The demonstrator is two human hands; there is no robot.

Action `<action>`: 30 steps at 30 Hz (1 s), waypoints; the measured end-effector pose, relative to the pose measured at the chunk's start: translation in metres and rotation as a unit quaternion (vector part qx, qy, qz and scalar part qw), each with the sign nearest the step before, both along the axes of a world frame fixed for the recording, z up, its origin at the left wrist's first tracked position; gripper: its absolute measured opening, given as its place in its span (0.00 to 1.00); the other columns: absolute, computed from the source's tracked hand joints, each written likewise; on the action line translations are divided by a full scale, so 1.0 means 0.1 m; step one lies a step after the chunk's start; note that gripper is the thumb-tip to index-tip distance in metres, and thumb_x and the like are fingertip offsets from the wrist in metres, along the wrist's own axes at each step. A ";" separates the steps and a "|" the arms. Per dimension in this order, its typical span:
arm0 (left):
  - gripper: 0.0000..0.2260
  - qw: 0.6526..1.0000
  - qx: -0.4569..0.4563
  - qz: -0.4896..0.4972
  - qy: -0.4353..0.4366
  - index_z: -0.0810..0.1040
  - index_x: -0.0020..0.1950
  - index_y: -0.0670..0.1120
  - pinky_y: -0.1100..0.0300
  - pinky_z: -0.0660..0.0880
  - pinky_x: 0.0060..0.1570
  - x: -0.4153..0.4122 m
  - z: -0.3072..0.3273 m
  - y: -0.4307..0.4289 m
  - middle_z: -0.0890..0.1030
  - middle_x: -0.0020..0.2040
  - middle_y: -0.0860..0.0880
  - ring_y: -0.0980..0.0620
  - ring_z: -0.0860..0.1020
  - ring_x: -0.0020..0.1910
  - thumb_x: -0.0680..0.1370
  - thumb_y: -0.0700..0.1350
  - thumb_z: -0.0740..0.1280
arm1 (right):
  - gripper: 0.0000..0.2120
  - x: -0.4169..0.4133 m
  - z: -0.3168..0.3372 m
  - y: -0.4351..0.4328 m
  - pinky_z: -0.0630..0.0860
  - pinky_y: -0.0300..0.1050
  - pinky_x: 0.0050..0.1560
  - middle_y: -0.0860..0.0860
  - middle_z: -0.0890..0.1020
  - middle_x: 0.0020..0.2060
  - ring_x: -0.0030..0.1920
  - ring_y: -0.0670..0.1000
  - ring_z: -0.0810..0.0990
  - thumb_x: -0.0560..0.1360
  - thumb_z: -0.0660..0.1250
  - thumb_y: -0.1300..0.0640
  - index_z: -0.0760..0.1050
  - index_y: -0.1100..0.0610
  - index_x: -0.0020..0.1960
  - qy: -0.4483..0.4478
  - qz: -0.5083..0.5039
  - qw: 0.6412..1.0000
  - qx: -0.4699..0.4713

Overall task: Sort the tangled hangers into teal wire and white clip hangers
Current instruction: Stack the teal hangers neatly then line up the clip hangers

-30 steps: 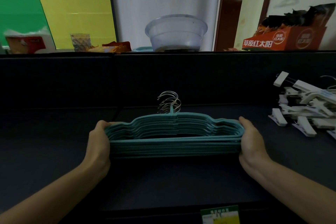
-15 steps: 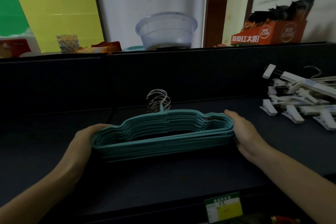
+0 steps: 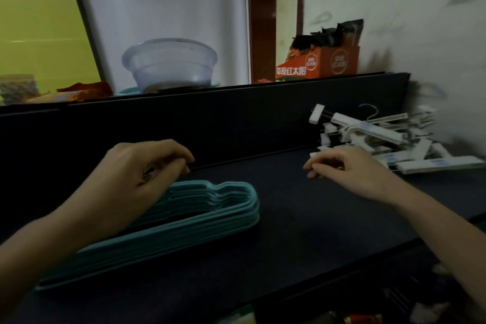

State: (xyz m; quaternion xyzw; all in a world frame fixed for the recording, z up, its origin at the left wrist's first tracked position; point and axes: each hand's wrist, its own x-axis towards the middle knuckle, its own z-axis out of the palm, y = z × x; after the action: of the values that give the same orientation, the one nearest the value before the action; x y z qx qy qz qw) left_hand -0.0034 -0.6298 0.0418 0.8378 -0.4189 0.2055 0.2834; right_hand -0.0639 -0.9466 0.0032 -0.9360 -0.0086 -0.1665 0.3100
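Note:
A neat stack of several teal wire hangers (image 3: 210, 208) lies flat on the dark table (image 3: 302, 231), left of centre. My left hand (image 3: 136, 173) sits over the stack's back middle, its fingers curled round the metal hooks, which glint between them. My right hand (image 3: 352, 171) hovers above the table to the right of the stack, fingers loosely curled and holding nothing. Just behind it, a pile of white clip hangers (image 3: 381, 137) lies at the table's far right against the wall.
A low dark back panel (image 3: 210, 118) runs behind the table. On the ledge above it stand a clear plastic bowl (image 3: 171, 63) and an orange snack box (image 3: 320, 63). The table's front edge slopes down to the right.
Both hands let go of the ends of the teal stack, which now lies on the table. My left hand moved onto the hooks and my right hand lifted away to the right. The view swung right.

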 end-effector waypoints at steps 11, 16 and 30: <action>0.08 0.993 0.117 0.030 -0.004 0.76 0.51 0.60 0.57 0.77 0.43 -0.17 -0.11 -1.93 0.80 0.43 0.60 0.59 0.77 0.40 0.77 0.56 0.58 | 0.09 0.02 0.13 -1.93 0.71 0.29 0.41 0.46 0.81 0.47 0.42 0.40 0.77 0.76 0.65 0.57 0.81 0.53 0.54 -0.030 -0.073 0.992 -0.096; 0.12 0.985 0.156 0.068 0.012 0.71 0.62 0.56 0.60 0.75 0.50 -0.12 -0.21 -2.61 0.76 0.51 0.58 0.60 0.74 0.48 0.79 0.53 0.57 | 0.18 0.38 0.10 -2.39 0.74 0.46 0.54 0.52 0.78 0.60 0.56 0.50 0.77 0.76 0.64 0.51 0.72 0.55 0.65 0.018 -0.097 0.979 -0.178; 0.11 0.984 0.140 0.108 0.034 0.74 0.59 0.51 0.56 0.75 0.51 0.21 -0.37 -3.21 0.77 0.50 0.56 0.58 0.74 0.49 0.78 0.51 0.59 | 0.18 0.76 0.15 -2.52 0.72 0.45 0.47 0.53 0.76 0.55 0.50 0.51 0.75 0.76 0.64 0.48 0.71 0.57 0.61 0.031 -0.057 0.969 -0.236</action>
State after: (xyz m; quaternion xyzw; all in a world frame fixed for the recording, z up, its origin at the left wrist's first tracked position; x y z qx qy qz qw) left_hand 0.0172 -0.9506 0.0049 0.9159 -0.3413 0.1454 0.1532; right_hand 0.0124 -1.1983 0.0181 -0.9864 0.0156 -0.1479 0.0702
